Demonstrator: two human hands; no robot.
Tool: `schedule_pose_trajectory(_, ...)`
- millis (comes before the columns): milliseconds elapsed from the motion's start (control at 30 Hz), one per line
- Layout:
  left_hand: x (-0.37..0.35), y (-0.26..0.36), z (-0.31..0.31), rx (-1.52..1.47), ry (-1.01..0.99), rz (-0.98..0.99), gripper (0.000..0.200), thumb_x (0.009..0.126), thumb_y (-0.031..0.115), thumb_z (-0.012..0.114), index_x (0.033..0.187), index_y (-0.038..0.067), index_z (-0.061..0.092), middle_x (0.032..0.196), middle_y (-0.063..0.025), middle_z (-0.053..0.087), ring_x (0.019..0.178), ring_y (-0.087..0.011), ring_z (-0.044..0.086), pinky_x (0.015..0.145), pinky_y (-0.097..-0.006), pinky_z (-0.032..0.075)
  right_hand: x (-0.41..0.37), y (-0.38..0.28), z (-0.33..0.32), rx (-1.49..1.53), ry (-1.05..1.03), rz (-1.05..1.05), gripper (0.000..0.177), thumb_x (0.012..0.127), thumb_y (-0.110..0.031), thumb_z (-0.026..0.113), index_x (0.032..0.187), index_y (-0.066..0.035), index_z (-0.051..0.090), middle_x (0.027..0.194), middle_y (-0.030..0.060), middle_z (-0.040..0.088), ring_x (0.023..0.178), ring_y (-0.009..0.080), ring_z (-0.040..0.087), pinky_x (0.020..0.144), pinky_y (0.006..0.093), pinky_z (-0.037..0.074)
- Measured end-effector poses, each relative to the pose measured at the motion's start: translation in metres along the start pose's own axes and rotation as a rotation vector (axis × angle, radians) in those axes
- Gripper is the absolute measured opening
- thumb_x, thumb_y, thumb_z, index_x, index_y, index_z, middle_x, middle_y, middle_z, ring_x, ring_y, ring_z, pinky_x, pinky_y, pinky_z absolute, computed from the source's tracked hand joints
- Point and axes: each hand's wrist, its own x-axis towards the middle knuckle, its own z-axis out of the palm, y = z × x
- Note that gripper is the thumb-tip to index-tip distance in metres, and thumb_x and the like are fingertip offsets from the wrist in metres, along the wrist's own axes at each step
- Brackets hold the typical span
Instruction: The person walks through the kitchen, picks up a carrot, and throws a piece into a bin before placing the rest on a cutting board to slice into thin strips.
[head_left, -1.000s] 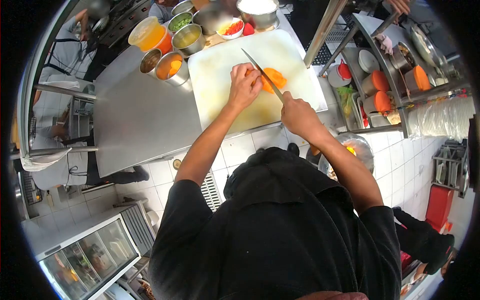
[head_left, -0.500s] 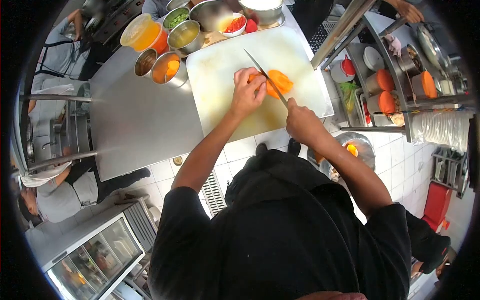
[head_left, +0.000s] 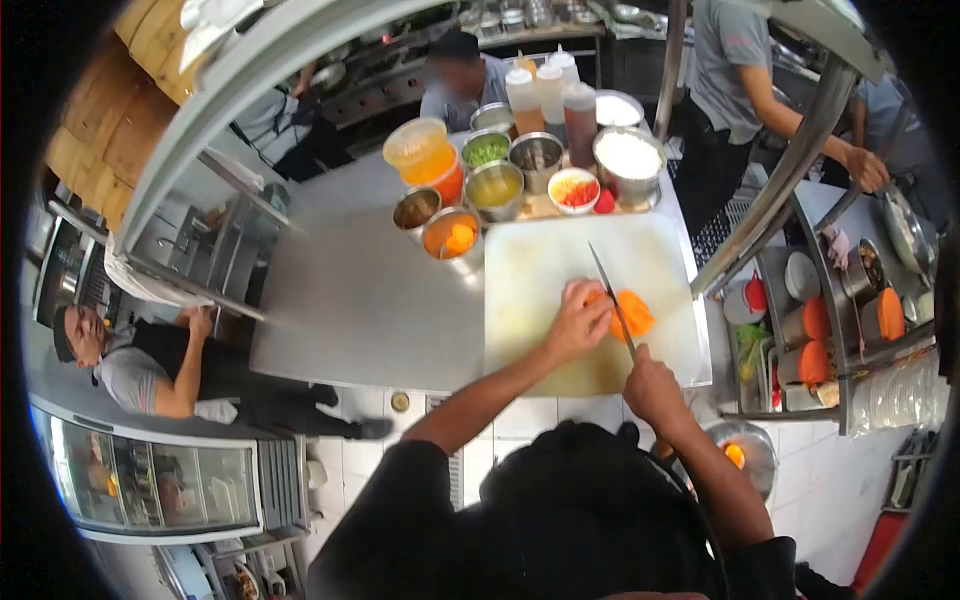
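On a white cutting board (head_left: 535,265) lies a bright orange piece of food (head_left: 634,314). My left hand (head_left: 583,322) rests on its left part with the fingers bent and pressed down. My right hand (head_left: 655,386) is closed round the handle of a knife (head_left: 606,276), whose blade points away from me and crosses the orange food close beside my left fingertips. Left of the board, a metal container (head_left: 452,236) holds more orange pieces. Past the board's far edge is a white bowl (head_left: 574,191) of chopped red and yellow food.
Metal containers, squeeze bottles (head_left: 551,92) and an orange-filled tub (head_left: 418,150) stand on the steel table (head_left: 360,300) behind the board. A metal post (head_left: 775,215) rises at right. A metal bowl (head_left: 763,462) is below right. Co-workers stand at left, behind and at right.
The head view has tilted up and shifted, so the board and hands appear lower and further right, and the bottles and co-workers behind now show. Both hands keep nearly the same pose at the orange food.
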Motion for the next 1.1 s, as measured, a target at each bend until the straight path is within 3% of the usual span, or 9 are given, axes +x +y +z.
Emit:
schedule_pose_trajectory(267,-0.001,0.012,-0.003,-0.054,-0.009,-0.084,0.016,0.085,0.006,0.069,0.101,0.007,0.066,0.117,-0.0132,0.054,0.115,-0.0384,0.049,0.100,-0.0486,0.042,0.007,0.000,0.007,0.008,-0.019,-0.004,0.026,0.089,-0.006,0.051,0.112,0.006,0.045,0.087,0.0368,0.067,0.084,0.0556,0.066,0.079,0.0628,0.051)
schedule_pose_trajectory(367,0.000,0.009,-0.004,-0.066,-0.019,-0.067,0.016,0.085,0.007,0.069,0.101,0.006,0.066,0.118,-0.0140,0.055,0.116,-0.0386,0.049,0.101,-0.0492,0.042,0.017,0.006,0.013,-0.047,-0.057,0.076,0.027,0.091,-0.010,0.057,0.114,0.000,0.046,0.089,0.0313,0.069,0.088,0.0524,0.067,0.081,0.0592,0.053)
schedule_pose_trajectory(567,-0.011,-0.012,0.008,-0.032,0.047,0.034,0.022,0.080,0.006,0.069,0.102,0.006,0.063,0.118,-0.0166,0.057,0.115,-0.0400,0.051,0.100,-0.0531,0.040,0.014,0.018,0.024,-0.068,0.002,0.007,0.037,0.094,-0.015,0.050,0.128,0.000,0.048,0.084,0.0294,0.069,0.083,0.0473,0.069,0.074,0.0577,0.054)
schedule_pose_trajectory(667,-0.004,-0.001,0.004,-0.040,0.038,-0.027,0.021,0.082,0.007,0.070,0.102,0.008,0.065,0.112,-0.0114,0.057,0.110,-0.0360,0.051,0.098,-0.0475,0.040,-0.007,0.003,0.003,-0.030,0.093,0.033,0.027,0.094,-0.012,0.048,0.118,-0.001,0.050,0.084,0.0304,0.068,0.085,0.0498,0.067,0.078,0.0607,0.051)
schedule_pose_trajectory(867,0.020,0.020,-0.007,0.085,-0.007,0.009,0.027,0.081,0.010,0.073,0.108,0.010,0.068,0.116,-0.0092,0.058,0.116,-0.0321,0.051,0.100,-0.0455,0.038,-0.068,0.034,-0.024,0.094,0.206,0.134,0.018,0.098,-0.015,0.049,0.110,0.000,0.049,0.086,0.0337,0.065,0.088,0.0548,0.062,0.082,0.0629,0.047)
schedule_pose_trajectory(900,0.032,0.022,-0.007,0.100,-0.028,0.047,0.028,0.081,0.010,0.073,0.109,0.011,0.069,0.117,-0.0092,0.058,0.117,-0.0318,0.051,0.100,-0.0456,0.038,-0.076,0.044,-0.021,0.122,0.243,0.142,0.018,0.098,-0.015,0.050,0.109,0.000,0.049,0.086,0.0335,0.066,0.089,0.0545,0.062,0.083,0.0627,0.047)
schedule_pose_trajectory(933,0.043,0.021,-0.006,0.062,-0.171,0.015,0.034,0.083,0.013,0.070,0.118,0.013,0.070,0.123,-0.0089,0.059,0.122,-0.0311,0.051,0.102,-0.0464,0.038,-0.083,0.053,-0.018,0.101,0.253,0.173,0.019,0.098,-0.015,0.052,0.108,0.000,0.049,0.088,0.0324,0.066,0.090,0.0538,0.062,0.084,0.0614,0.047)
schedule_pose_trajectory(1033,0.074,0.022,0.004,0.110,-0.542,0.060,0.038,0.086,0.016,0.065,0.124,0.016,0.070,0.128,-0.0084,0.059,0.126,-0.0300,0.050,0.103,-0.0466,0.039,-0.099,0.073,-0.011,0.198,0.233,0.201,0.021,0.098,-0.016,0.056,0.106,0.002,0.049,0.085,0.0328,0.066,0.092,0.0552,0.060,0.082,0.0609,0.044)
schedule_pose_trajectory(1100,0.079,0.014,0.015,0.136,-0.685,0.091,0.040,0.089,0.015,0.060,0.128,0.016,0.069,0.132,-0.0091,0.059,0.128,-0.0298,0.050,0.103,-0.0477,0.041,-0.105,0.077,-0.008,0.222,0.204,0.231,0.022,0.098,-0.017,0.055,0.108,0.002,0.049,0.087,0.0332,0.066,0.093,0.0556,0.060,0.083,0.0611,0.045)
